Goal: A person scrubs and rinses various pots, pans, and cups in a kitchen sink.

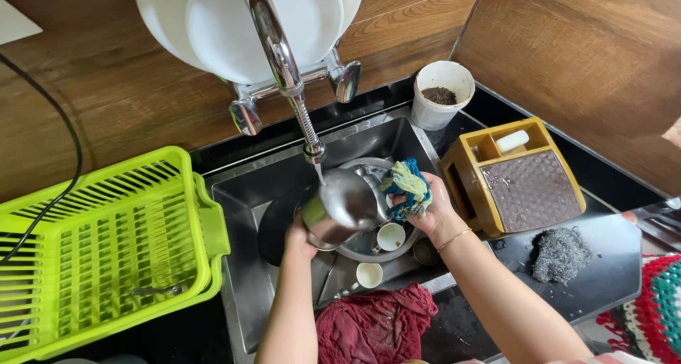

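Where the steel vessel [345, 204] tilts under the tap [284, 66], its mouth and base are hard to make out; only a polished, rounded grey side shows, over the sink [245, 215]. Left hand [301, 238] grips it from below, fingers mostly hidden behind the metal. Right hand [429, 209] is closed around a blue, yellow and green cloth [407, 187] just beside the vessel. Beneath: a steel bowl, largely covered, and two small white cups [390, 236]. A red rag [376, 325] lies on the sink's near edge. Left, a lime-green drying basket [99, 243], cut off by the frame. Right, on the counter [610, 272], a yellow soap holder [514, 176] and steel wool [560, 254].
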